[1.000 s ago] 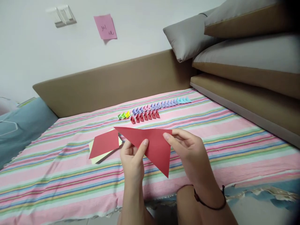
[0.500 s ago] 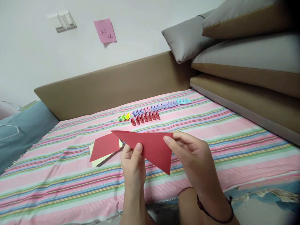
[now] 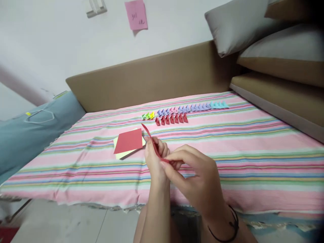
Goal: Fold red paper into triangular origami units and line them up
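Note:
Both my hands hold a folded red paper [image 3: 151, 140] in the air over the striped cloth [image 3: 227, 148]. I see the paper almost edge-on, as a thin red strip rising up and to the left. My left hand [image 3: 155, 158] grips it from behind, fingers curled. My right hand [image 3: 192, 179] pinches its lower end with thumb and fingers; a dark cord sits on that wrist. A small stack of square papers [image 3: 128, 143], red on top of pale yellow, lies just left of my hands.
Two rows of several small folded paper pieces [image 3: 182, 111], green, yellow, purple, pink, blue and red, lie farther back on the cloth. Brown cushions [image 3: 278, 94] and a grey pillow [image 3: 235, 27] stand at right, a blue-grey cushion [image 3: 32, 131] at left. A pink note [image 3: 136, 14] hangs on the wall.
The red paper was held flat as a wide triangle; now it is turned edge-on and my hands have closed together on it. The view has swung left and down.

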The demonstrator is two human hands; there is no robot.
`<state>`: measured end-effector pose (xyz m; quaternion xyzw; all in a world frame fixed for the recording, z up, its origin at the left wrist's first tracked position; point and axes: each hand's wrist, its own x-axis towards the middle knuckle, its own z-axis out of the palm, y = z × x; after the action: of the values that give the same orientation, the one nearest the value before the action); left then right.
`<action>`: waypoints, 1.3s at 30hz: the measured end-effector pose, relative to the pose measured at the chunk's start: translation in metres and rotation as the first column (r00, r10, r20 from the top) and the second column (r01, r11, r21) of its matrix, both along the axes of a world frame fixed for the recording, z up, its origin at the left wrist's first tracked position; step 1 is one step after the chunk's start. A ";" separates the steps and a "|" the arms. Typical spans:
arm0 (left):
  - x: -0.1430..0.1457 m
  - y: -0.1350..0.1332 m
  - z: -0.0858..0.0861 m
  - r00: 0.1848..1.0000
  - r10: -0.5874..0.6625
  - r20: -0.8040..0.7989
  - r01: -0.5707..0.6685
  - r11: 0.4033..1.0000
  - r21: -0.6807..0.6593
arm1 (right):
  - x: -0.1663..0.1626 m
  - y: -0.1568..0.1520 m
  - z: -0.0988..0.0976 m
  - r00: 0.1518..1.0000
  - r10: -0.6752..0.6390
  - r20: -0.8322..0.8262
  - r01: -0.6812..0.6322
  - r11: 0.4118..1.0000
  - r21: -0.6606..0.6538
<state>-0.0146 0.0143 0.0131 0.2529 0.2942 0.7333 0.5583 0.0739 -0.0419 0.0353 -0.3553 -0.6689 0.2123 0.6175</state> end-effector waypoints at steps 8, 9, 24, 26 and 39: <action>-0.019 -0.010 0.003 0.995 -0.064 -0.071 0.073 0.988 0.137 | -0.044 -0.032 -0.018 0.978 -0.178 0.113 0.120 0.912 0.393; -0.018 -0.013 0.003 0.997 -0.031 -0.067 0.039 0.991 0.126 | -0.046 -0.034 -0.020 0.977 -0.171 0.124 0.105 0.903 0.415; -0.020 -0.003 -0.002 0.993 0.080 0.087 -0.098 0.968 0.231 | -0.043 -0.028 -0.014 0.969 -0.190 -0.159 0.219 0.957 0.192; -0.016 -0.008 0.001 0.974 0.194 0.119 -0.217 0.952 0.216 | -0.034 -0.016 -0.013 0.910 -0.239 -0.339 0.235 0.971 -0.054; 0.000 -0.005 -0.003 0.918 -0.028 -0.396 0.067 0.994 0.085 | 0.044 0.025 -0.018 0.878 -0.063 -0.474 -0.194 0.859 -0.474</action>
<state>-0.0145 0.0097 0.0103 0.4291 0.3581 0.6671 0.4925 0.1176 -0.0165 0.0173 -0.4188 -0.4296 0.4824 0.6382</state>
